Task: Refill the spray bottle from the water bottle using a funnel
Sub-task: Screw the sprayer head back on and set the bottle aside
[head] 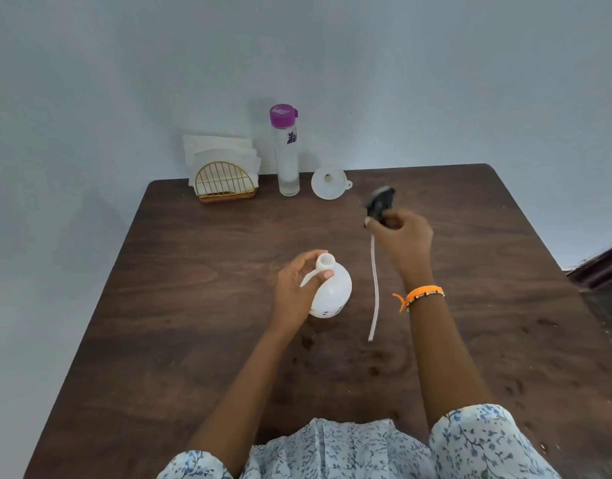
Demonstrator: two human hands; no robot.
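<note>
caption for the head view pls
Left hand steadies open spray bottle; right hand lifts out sprayer head.

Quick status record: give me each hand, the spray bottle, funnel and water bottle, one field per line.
left hand: holds the spray bottle by its neck, upright on the table
right hand: grips the black spray head, dip tube hanging
spray bottle: mouth open
funnel: on the table, untouched
water bottle: upright, purple cap on
</note>
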